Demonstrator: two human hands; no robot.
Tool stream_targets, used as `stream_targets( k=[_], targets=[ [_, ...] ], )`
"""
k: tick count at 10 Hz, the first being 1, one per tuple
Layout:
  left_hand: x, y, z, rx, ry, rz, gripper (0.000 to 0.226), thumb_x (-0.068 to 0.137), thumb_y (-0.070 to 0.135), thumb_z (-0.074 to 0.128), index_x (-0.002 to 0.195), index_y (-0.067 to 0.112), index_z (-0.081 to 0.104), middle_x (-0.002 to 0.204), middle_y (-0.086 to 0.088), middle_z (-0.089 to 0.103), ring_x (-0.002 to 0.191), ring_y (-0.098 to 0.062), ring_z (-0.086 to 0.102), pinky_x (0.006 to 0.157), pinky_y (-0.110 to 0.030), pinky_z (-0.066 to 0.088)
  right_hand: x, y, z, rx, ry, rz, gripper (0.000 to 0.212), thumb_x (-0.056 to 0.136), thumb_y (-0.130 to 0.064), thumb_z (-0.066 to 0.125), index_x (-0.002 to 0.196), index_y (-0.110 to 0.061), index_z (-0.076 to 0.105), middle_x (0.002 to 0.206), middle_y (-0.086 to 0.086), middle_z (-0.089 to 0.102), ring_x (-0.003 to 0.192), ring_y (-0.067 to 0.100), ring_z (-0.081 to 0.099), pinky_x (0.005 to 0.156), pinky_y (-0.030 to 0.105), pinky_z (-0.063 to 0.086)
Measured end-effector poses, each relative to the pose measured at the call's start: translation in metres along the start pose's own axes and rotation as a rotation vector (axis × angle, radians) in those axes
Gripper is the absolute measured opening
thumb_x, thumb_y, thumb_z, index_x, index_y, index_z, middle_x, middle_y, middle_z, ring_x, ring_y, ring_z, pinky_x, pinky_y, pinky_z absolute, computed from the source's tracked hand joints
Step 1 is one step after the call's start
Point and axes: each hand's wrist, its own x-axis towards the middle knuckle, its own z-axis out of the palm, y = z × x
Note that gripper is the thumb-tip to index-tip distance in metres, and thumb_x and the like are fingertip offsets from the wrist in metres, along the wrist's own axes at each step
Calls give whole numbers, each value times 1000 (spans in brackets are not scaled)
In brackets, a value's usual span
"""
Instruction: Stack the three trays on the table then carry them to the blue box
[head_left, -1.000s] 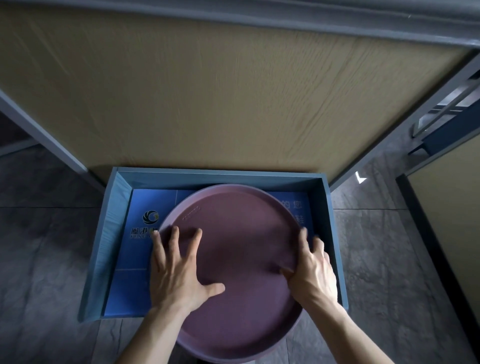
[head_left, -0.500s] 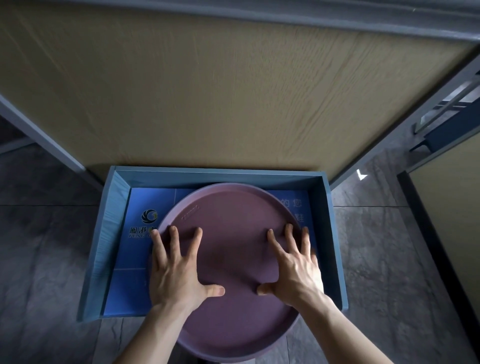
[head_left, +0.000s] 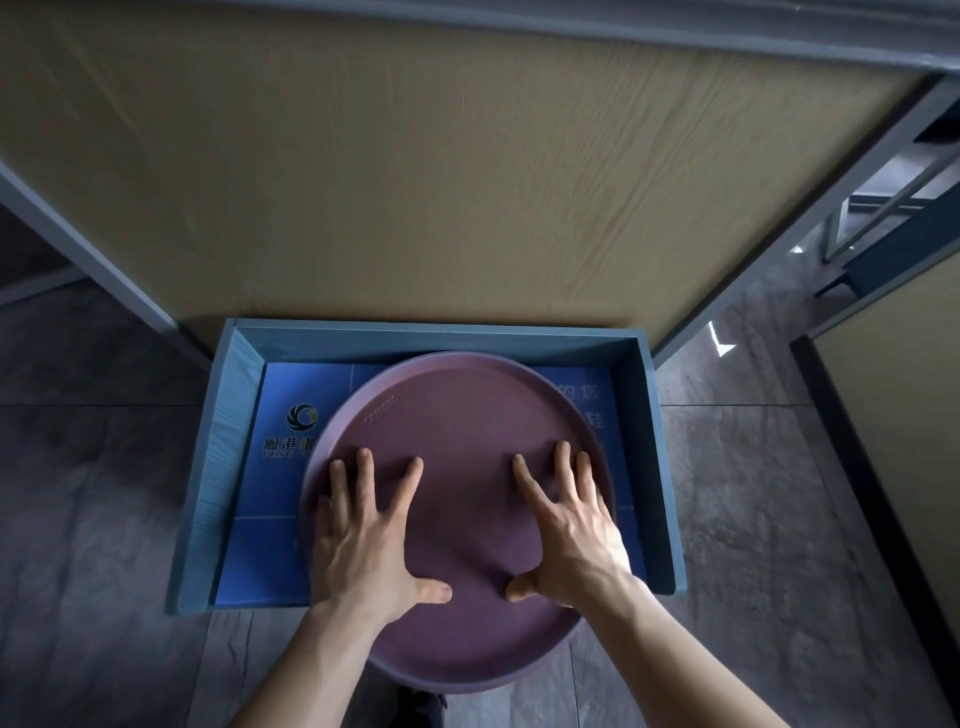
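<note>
A round purple tray (head_left: 457, 431) lies in the blue box (head_left: 218, 467) on the floor, its near edge sticking out past the box's front. Only the top tray shows; any trays beneath it are hidden. My left hand (head_left: 363, 535) lies flat on the tray's left half with fingers spread. My right hand (head_left: 566, 525) lies flat on the right half, fingers spread too. Neither hand grips anything.
A yellow wooden panel (head_left: 441, 171) with a grey frame rises right behind the box. Dark grey floor tiles (head_left: 93, 519) surround the box. At the right stand another yellow panel (head_left: 904, 441) and grey metal framing (head_left: 883, 218).
My right hand has moved from the tray's right rim onto its flat surface and spread its fingers. The left hand has stayed pressed on the left half.
</note>
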Motion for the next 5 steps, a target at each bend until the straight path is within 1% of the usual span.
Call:
stream_targets(
  k=[2,3,4,5],
  targets=[
    [2,1,2,1,-1,-11,145,42,81,74,151,47,-15,164,-14,-22,151,-41,-15,123,-53,7,1,1,0,0,23,1,147,46,-62,87,149,-48,-17,161,8,-29,150,33,-19,121,44,22],
    [1,2,-1,12,-19,-17,146,42,81,74,151,46,-16,164,-15,-23,151,-41,-16,123,-54,8,-1,0,-2,-29,33,14,147,45,-65,86,148,-49,-17,162,8,-27,151,32,-17,123,44,17],
    [0,4,-11,15,-61,-14,143,46,80,74,153,44,-13,165,-16,-20,152,-41,-12,123,-54,9,-3,-3,-9,-83,30,34,141,48,-70,80,150,-46,-13,164,11,-19,151,34,-15,123,50,0],
    [-5,5,-31,20,-62,7,135,50,83,68,155,42,-6,168,-11,-7,154,-34,-2,124,-51,6,-11,-4,-24,-75,36,60,128,54,-79,69,152,-44,-5,165,10,-9,151,34,-15,121,55,-4]
  ],
)
